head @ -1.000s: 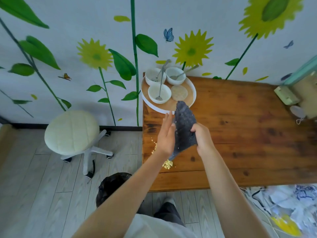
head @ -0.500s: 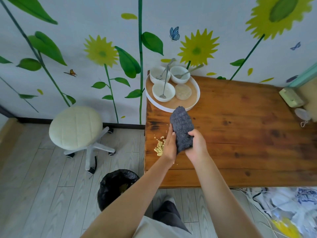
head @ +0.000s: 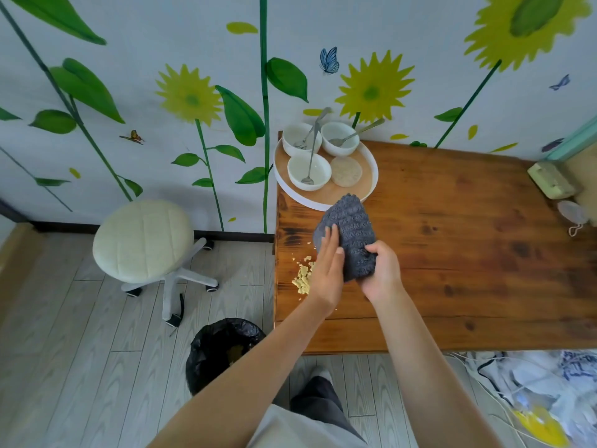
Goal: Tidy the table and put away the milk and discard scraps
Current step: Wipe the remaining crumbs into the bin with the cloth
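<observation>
A dark grey knitted cloth (head: pixel 353 231) stands upright over the wooden table (head: pixel 452 253). My right hand (head: pixel 381 270) grips its lower right part. My left hand (head: pixel 328 266) lies flat against the cloth's left side with fingers straight. A small heap of yellow scraps (head: pixel 303 278) lies on the table near its left edge, just left of my left hand. A round tray (head: pixel 365 185) at the table's far left corner carries three white bowls with spoons and a flat round biscuit. No milk is in view.
A bin lined with a black bag (head: pixel 223 347) stands on the floor below the table's left front corner. A cream stool on castors (head: pixel 142 240) is to the left. A green block (head: pixel 552 179) sits at the table's far right. Papers and cables lie on the floor, right.
The cloth has been folded smaller and turned upright between both hands. My left hand has flattened against it. The scraps stay in the same place on the table.
</observation>
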Demonstrator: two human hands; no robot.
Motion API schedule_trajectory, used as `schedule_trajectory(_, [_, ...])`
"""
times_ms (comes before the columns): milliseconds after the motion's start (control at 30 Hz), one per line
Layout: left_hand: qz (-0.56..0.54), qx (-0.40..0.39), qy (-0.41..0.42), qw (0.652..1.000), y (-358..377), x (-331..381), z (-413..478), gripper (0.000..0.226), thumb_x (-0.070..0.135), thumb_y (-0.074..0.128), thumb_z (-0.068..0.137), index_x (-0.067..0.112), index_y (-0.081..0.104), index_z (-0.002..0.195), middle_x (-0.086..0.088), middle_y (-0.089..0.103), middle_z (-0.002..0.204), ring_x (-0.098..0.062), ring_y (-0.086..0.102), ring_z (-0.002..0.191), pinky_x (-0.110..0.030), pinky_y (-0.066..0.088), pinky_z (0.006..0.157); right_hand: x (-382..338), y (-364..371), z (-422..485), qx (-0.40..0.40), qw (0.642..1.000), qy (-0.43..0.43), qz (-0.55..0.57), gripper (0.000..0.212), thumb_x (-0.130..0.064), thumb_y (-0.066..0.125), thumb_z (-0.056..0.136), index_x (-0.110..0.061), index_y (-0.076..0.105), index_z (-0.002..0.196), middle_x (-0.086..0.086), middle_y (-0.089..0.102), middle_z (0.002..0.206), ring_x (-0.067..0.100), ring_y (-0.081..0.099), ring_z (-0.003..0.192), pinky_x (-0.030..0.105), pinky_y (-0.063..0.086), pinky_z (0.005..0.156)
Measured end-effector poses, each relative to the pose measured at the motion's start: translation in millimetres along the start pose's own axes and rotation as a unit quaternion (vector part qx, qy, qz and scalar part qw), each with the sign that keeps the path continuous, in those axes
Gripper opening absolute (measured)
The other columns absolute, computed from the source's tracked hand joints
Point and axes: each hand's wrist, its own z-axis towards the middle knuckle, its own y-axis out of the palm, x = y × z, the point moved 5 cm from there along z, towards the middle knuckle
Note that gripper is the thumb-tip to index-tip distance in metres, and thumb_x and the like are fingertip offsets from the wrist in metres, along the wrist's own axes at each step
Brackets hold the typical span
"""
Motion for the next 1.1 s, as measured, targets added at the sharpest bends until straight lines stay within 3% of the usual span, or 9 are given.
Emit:
schedule_trajectory(233, [0.081,-0.037,-0.030,0.996,4,-29,-16,0.046,0.031,0.021,0.103,0.024,0.017,0.148,0.010,0.012,0.157,-0.007,0.006,0.146,-0.028,0.006,0.120,-6,0,5,0.004,1.000,0.000,0.017,0.036,-0.004,0.033,0.089,-0.003,0.047,0.122,0.017,0.057,0.110,0.031,0.057,0.097,0.040,0.048,0.073])
schedule_trajectory(433, [0.041,0.004,-0.057,0.998,-7,-37,-18,0.047,0.033,0.024,0.102,0.026,0.017,0.148,0.009,0.017,0.156,-0.008,0.013,0.145,-0.036,0.014,0.121,-7,-2,9,0.000,1.000,0.001,0.025,0.039,-0.005,0.032,0.089,-0.003,0.047,0.124,0.019,0.057,0.117,0.032,0.056,0.102,0.044,0.048,0.079])
schedule_trajectory(567, [0.058,-0.006,-0.033,0.998,-4,-23,-15,0.045,0.028,0.023,0.103,0.023,0.021,0.148,0.008,0.020,0.156,-0.008,0.012,0.145,-0.032,0.009,0.121,-2,-2,7,-0.001,1.000,0.010,0.019,0.036,-0.005,0.033,0.089,-0.003,0.046,0.122,0.018,0.057,0.113,0.032,0.057,0.099,0.043,0.048,0.080])
schedule_trajectory(767, [0.013,0.006,-0.127,0.992,-6,-43,-15,0.048,0.038,0.021,0.101,0.026,0.022,0.148,0.004,0.027,0.154,-0.015,0.021,0.144,-0.037,0.016,0.120,-6,-5,5,0.001,1.000,0.007,0.024,0.025,-0.004,0.033,0.089,-0.006,0.054,0.103,0.017,0.059,0.108,0.030,0.058,0.096,0.041,0.048,0.077])
schedule_trajectory(933, [0.050,-0.003,-0.060,0.997,1,-26,-17,0.048,0.036,0.020,0.102,0.027,0.019,0.148,0.008,0.020,0.156,-0.009,0.014,0.145,-0.031,0.010,0.120,-6,-6,1,-0.009,1.000,0.010,0.024,0.026,-0.005,0.032,0.089,-0.005,0.053,0.104,0.017,0.059,0.107,0.030,0.058,0.097,0.041,0.048,0.078])
schedule_trajectory(1000, [0.078,-0.013,-0.067,0.995,3,-26,-14,0.046,0.033,0.019,0.103,0.024,0.022,0.148,0.009,0.016,0.157,-0.007,0.010,0.145,-0.025,0.008,0.117,-6,-6,-1,-0.008,1.000,0.009,0.029,0.025,-0.005,0.032,0.089,-0.005,0.054,0.102,0.017,0.059,0.106,0.030,0.058,0.096,0.041,0.048,0.080])
schedule_trajectory(1100, [0.102,-0.008,-0.078,0.992,-1,-31,-12,0.047,0.034,0.019,0.102,0.024,0.022,0.148,0.010,0.013,0.157,-0.008,0.010,0.145,-0.028,0.011,0.118,-10,-7,-2,-0.006,0.999,0.004,0.032,0.027,-0.005,0.033,0.090,-0.005,0.053,0.108,0.017,0.059,0.108,0.030,0.058,0.097,0.042,0.048,0.081])
